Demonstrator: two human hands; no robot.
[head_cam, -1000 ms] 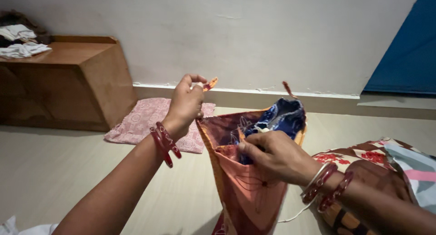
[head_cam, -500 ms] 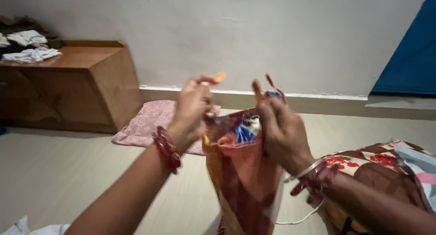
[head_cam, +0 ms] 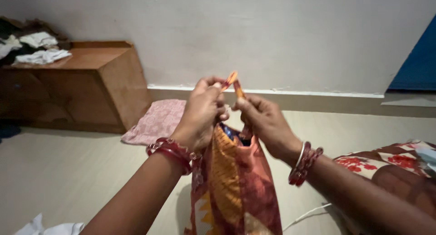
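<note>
Head view: left hand point(head_cam: 203, 111) and right hand point(head_cam: 262, 120) each pinch a corner of the cloth bundle point(head_cam: 236, 180)
Risk: a corner may slip; blue cloth point(head_cam: 230, 133) inside could spill

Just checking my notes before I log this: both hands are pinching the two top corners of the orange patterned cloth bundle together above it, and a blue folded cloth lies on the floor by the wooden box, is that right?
Not quite. The head view shows the folded cloth beside the wooden box is pink, not blue. The rest holds: the left hand and right hand pinch the top corners of the orange patterned cloth bundle together.
</note>
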